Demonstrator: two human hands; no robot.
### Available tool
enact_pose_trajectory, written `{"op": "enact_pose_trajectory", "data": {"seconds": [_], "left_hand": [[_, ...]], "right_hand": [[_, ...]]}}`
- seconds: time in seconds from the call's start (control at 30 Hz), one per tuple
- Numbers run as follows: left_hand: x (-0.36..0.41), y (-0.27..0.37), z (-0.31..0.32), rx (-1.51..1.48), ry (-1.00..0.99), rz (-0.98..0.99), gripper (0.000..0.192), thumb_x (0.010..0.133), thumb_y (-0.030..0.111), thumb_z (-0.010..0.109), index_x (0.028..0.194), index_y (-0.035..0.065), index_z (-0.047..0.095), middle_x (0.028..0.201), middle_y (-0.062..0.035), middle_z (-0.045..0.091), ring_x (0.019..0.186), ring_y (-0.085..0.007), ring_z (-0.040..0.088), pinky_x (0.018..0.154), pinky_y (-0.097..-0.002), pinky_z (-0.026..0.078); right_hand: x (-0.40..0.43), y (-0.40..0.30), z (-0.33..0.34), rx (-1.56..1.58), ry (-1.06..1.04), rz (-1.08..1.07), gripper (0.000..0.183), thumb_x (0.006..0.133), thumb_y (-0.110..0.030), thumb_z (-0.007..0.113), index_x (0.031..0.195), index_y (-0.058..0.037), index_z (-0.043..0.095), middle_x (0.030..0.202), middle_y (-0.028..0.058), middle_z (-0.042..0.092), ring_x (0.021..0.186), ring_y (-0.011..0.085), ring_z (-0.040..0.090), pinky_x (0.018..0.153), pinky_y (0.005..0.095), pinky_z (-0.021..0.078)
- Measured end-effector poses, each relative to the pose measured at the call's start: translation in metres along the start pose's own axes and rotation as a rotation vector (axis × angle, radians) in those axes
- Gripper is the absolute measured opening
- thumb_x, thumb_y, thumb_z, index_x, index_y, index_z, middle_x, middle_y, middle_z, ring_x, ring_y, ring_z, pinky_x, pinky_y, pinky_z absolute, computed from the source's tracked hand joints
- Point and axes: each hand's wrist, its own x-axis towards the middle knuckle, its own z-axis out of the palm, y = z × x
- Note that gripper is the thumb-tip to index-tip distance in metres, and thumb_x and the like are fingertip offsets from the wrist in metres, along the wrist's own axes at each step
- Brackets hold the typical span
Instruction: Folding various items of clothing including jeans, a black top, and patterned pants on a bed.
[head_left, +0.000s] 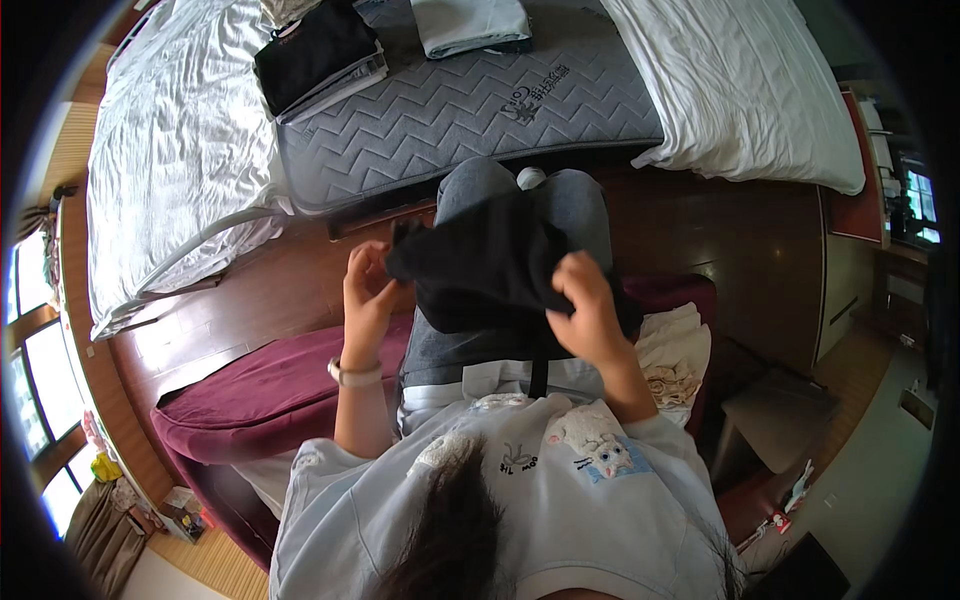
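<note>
A black cloth garment (480, 262) is spread between my hands above my lap, slightly blurred; its exact kind is unclear. My left hand (366, 281), with a light band on the wrist, pinches the garment's left edge between thumb and fingers. At the opposite side, my right hand (589, 307) grips the cloth with curled fingers. The garment covers part of my grey jeans (480, 184) and hangs over my thighs.
I sit on a maroon sofa (277, 382); crumpled cream cloth (675, 352) lies at my right. Ahead is a grey mattress (465, 112) bearing a folded black garment stack (322, 60) and folded pale clothing (472, 26). White bedding (180, 127) drapes over a curved metal rail (202, 232).
</note>
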Motion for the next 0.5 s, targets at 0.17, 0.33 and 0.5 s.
{"op": "enact_pose_trajectory", "data": {"seconds": [0.17, 0.33, 0.5], "left_hand": [[-0.024, -0.011, -0.012, -0.554, -0.081, -0.558, 0.034, 0.090, 0.038, 0.038, 0.097, 0.0069, 0.051, 0.094, -0.0079, 0.060, 0.082, -0.0178, 0.061, 0.069, -0.0339, 0.051], [-0.028, -0.016, 0.005, -0.324, 0.142, -0.587, 0.020, 0.084, 0.014, 0.057, 0.096, 0.0008, 0.048, 0.087, -0.0078, 0.059, 0.074, -0.0134, 0.059, 0.068, -0.0244, 0.050], [-0.023, 0.019, 0.030, -0.457, 0.187, -0.548, 0.029, 0.079, 0.001, 0.058, 0.106, -0.0019, 0.049, 0.092, -0.0082, 0.059, 0.083, -0.0138, 0.059, 0.075, -0.0231, 0.047]], "right_hand": [[-0.038, -0.012, 0.018, 0.052, -0.350, -0.036, 0.020, 0.059, -0.008, 0.063, 0.076, -0.0051, 0.054, 0.091, 0.0162, 0.051, 0.090, 0.0345, 0.048, 0.080, 0.0408, 0.0396], [-0.033, -0.016, 0.033, 0.469, -0.504, -0.039, 0.019, 0.066, -0.012, 0.064, 0.058, -0.0044, 0.049, 0.066, 0.0087, 0.054, 0.068, 0.0258, 0.052, 0.066, 0.0348, 0.0413], [0.004, 0.000, 0.051, 0.428, 0.085, 0.227, 0.019, 0.078, -0.007, 0.060, 0.068, -0.0059, 0.044, 0.058, -0.0016, 0.043, 0.048, 0.0033, 0.038, 0.044, 0.0196, 0.0314]]}}
